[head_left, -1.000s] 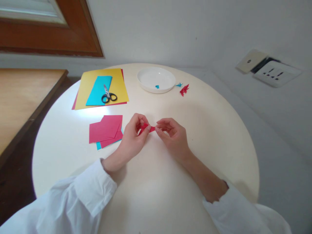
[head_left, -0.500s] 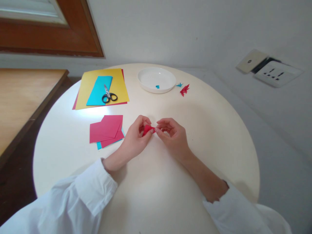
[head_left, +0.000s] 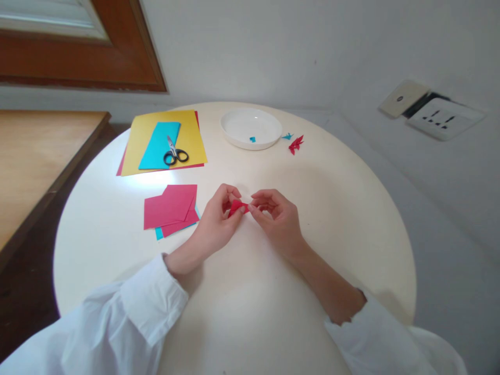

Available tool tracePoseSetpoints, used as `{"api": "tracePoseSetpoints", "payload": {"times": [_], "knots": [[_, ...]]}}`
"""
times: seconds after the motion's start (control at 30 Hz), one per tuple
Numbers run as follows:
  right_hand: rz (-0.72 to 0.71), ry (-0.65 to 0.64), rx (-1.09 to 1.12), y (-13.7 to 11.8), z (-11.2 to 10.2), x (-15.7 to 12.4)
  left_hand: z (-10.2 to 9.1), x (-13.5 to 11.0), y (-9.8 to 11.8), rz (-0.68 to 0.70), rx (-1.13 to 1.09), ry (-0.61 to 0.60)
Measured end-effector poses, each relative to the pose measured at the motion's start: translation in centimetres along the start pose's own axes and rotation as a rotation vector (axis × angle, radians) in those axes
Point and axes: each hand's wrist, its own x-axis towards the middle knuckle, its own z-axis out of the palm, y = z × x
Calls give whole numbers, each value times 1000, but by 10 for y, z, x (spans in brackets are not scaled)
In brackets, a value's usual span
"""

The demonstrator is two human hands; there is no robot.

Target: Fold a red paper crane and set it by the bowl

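Observation:
A small folded piece of red paper (head_left: 236, 206) is held between my two hands above the middle of the table. My left hand (head_left: 221, 214) pinches its wider left part between thumb and fingers. At the narrow right end, the thumb and index finger of my right hand (head_left: 278, 214) grip the tip. Fingers hide part of the folds. To the left of my left hand lie several pink-red paper squares (head_left: 170, 205), overlapping, with blue paper (head_left: 158, 233) showing beneath them.
On the white round table (head_left: 250, 312), scissors (head_left: 175, 152) lie on blue paper (head_left: 154, 151) over yellow sheets (head_left: 191, 135). A white dish (head_left: 250, 117) holds a small blue piece (head_left: 252, 139). Beside it are a blue folded paper figure (head_left: 288, 136) and red ones (head_left: 296, 145).
Almost nothing differs. The fingers of my left hand have shifted very slightly on the red paper; both hands keep their hold at the same spot.

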Motion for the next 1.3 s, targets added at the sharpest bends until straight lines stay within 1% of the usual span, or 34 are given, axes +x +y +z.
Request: {"api": "tracePoseSetpoints", "payload": {"times": [0.33,1.3], "knots": [[3,11,-2,0,0,0,0,1,-4,7,-20,5],[-1,6,-14,-1,0,0,0,2,-4,8,-5,10]]}}
